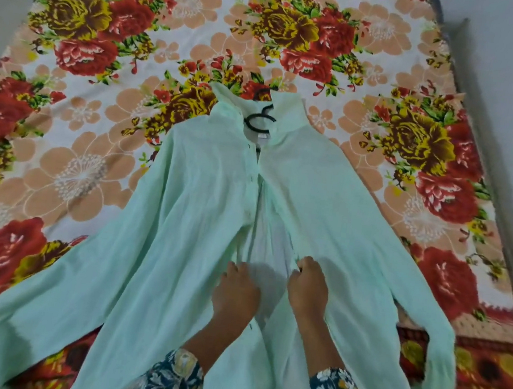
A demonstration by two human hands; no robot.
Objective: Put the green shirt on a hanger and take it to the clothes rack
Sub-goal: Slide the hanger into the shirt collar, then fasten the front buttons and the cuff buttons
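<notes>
Left hand (235, 292) and right hand (308, 284) sit side by side, well nearer than the hanger hook (259, 120), each curled on one front edge of the green shirt (202, 207). The shirt lies flat on the floral bedsheet (83, 173), its long axis running straight away to the hook at the collar (neither hand closer).

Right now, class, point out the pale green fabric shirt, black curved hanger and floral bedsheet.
pale green fabric shirt (203, 194): head view, front panel.
black curved hanger (252, 126): head view, hook at collar.
floral bedsheet (83, 173): head view, bare peach flower.
</notes>
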